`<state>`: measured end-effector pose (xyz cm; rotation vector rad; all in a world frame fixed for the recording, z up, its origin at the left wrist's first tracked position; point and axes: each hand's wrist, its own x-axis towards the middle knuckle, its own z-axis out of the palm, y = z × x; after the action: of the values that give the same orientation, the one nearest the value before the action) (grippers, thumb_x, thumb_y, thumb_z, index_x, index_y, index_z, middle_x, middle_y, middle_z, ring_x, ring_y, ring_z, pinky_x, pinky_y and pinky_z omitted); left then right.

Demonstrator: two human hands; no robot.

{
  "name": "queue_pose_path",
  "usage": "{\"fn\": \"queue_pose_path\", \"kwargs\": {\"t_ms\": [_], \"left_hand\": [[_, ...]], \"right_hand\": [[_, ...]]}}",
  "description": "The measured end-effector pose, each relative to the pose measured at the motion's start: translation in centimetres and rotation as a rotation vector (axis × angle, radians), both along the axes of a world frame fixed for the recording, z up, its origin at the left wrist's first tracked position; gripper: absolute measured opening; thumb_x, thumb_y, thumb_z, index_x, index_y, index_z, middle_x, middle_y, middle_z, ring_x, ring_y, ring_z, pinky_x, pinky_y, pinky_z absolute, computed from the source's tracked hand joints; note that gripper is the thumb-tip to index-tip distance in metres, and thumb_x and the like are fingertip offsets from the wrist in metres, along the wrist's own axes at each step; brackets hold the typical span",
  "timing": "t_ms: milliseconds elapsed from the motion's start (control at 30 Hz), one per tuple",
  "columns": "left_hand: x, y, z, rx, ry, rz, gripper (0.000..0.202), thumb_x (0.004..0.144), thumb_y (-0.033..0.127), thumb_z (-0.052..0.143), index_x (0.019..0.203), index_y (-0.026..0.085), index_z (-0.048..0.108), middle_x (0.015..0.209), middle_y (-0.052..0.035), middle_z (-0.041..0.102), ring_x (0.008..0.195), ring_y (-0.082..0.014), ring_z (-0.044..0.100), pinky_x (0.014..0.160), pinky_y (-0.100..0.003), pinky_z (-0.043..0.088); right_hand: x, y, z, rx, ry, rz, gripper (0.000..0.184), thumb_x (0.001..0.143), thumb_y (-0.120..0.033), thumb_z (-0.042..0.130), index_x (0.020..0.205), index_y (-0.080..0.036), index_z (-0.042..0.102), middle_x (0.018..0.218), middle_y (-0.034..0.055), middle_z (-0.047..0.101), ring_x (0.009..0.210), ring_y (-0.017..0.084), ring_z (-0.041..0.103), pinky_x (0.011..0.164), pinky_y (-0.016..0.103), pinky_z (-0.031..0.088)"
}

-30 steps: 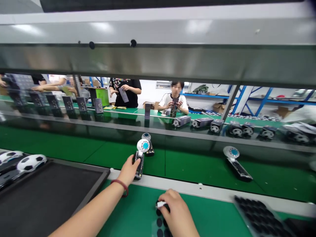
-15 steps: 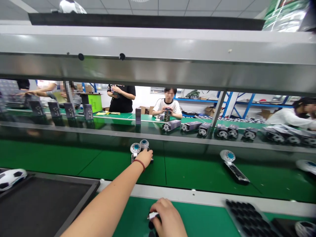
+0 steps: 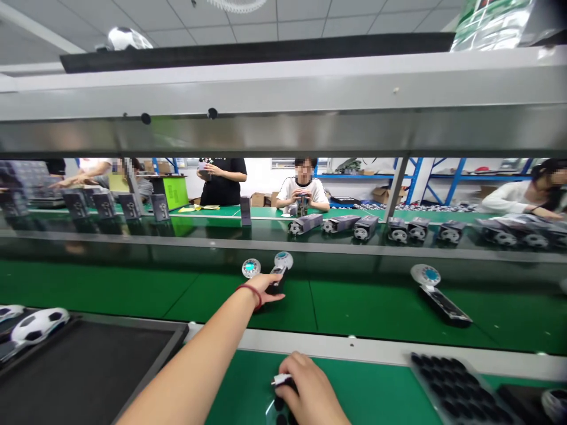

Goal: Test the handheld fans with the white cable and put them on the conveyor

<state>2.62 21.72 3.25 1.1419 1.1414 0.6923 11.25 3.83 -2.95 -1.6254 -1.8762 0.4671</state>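
Left hand (image 3: 264,288) out on green belt (image 3: 97,283), fingers (image 3: 275,297) spread over dark handle (image 3: 278,282) under pale disc head (image 3: 283,260); hold unclear, cannot tell if gripping. Teal-centred disc (image 3: 250,268) just left of it, gap opened where pair nearly touched in earlier frame. Right hand (image 3: 308,392) low centre, fingers (image 3: 295,369) pinched narrow on small white tab (image 3: 282,379), just above black round pads (image 3: 279,404). View tipped up, more ceiling (image 3: 310,18) showing now.
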Motion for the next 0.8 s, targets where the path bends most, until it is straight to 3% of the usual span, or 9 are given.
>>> {"fn": "queue_pose_path", "kwargs": {"t_ms": [167, 300, 367, 433, 533, 667, 800], "left_hand": [[-6.8, -7.0, 1.4, -0.064, -0.262, -0.026, 0.011, 0.080, 0.023, 0.054, 0.083, 0.012, 0.056, 0.075, 0.0000, 0.062, 0.073, -0.0134, 0.061, 0.070, -0.033, 0.050], [-9.6, -12.8, 0.8, -0.152, -0.299, -0.021, 0.020, 0.070, 0.021, 0.065, 0.084, 0.015, 0.053, 0.072, -0.0013, 0.064, 0.066, -0.0151, 0.064, 0.069, -0.032, 0.049], [-9.4, -15.1, 0.0, -0.201, -0.292, -0.031, 0.027, 0.065, 0.023, 0.069, 0.084, 0.015, 0.052, 0.070, -0.0020, 0.065, 0.059, -0.0150, 0.063, 0.060, -0.030, 0.049], [-8.5, -16.7, -0.9, -0.280, -0.278, -0.016, 0.028, 0.067, 0.034, 0.067, 0.077, 0.014, 0.053, 0.062, -0.0020, 0.064, 0.049, -0.0124, 0.060, 0.049, -0.024, 0.046], [-6.7, -18.1, -1.7, -0.393, -0.300, 0.112, 0.038, 0.073, 0.049, 0.054, 0.067, 0.012, 0.053, 0.053, -0.0027, 0.061, 0.043, -0.0104, 0.056, 0.045, -0.021, 0.044], [-5.7, -18.4, -2.0, -0.315, -0.389, 0.286, 0.020, 0.074, 0.033, 0.060, 0.071, 0.017, 0.047, 0.053, -0.0008, 0.063, 0.055, -0.0151, 0.062, 0.057, -0.029, 0.050], [-5.9, -18.4, -3.0, -0.314, -0.396, 0.226, 0.021, 0.072, 0.030, 0.062, 0.077, 0.019, 0.044, 0.049, 0.0017, 0.062, 0.051, -0.0122, 0.059, 0.060, -0.032, 0.051]], "right_hand": [[-0.2, -0.1, 0.0, 0.021, 0.076, 0.000, 0.022, 0.063, 0.000, 0.055, 0.065, -0.022, 0.056, 0.071, -0.0026, 0.060, 0.072, 0.017, 0.053, 0.062, 0.023, 0.034], [-0.5, 0.5, -0.2, 0.032, 0.197, -0.123, 0.015, 0.073, -0.008, 0.048, 0.069, -0.022, 0.051, 0.067, -0.0017, 0.058, 0.064, 0.018, 0.053, 0.058, 0.025, 0.034], [-0.5, 0.9, -0.1, 0.043, 0.272, -0.190, 0.012, 0.078, -0.012, 0.044, 0.073, -0.022, 0.049, 0.068, -0.0012, 0.058, 0.063, 0.018, 0.053, 0.058, 0.026, 0.036], [-0.3, 1.2, 0.0, 0.055, 0.350, -0.226, 0.009, 0.081, -0.015, 0.042, 0.077, -0.022, 0.048, 0.072, -0.0012, 0.059, 0.066, 0.017, 0.055, 0.060, 0.027, 0.038], [0.1, 1.8, 0.0, 0.074, 0.443, -0.251, 0.003, 0.083, -0.019, 0.046, 0.082, -0.018, 0.049, 0.073, -0.0016, 0.058, 0.068, 0.016, 0.056, 0.063, 0.028, 0.041], [0.7, 2.8, -0.6, 0.100, 0.514, -0.275, 0.009, 0.083, -0.023, 0.051, 0.079, -0.015, 0.053, 0.070, -0.0023, 0.056, 0.068, 0.016, 0.055, 0.066, 0.032, 0.042], [1.5, 4.1, -0.7, 0.112, 0.591, -0.291, 0.012, 0.083, -0.025, 0.052, 0.077, -0.015, 0.055, 0.075, -0.0014, 0.057, 0.074, 0.017, 0.055, 0.071, 0.035, 0.042]]}}
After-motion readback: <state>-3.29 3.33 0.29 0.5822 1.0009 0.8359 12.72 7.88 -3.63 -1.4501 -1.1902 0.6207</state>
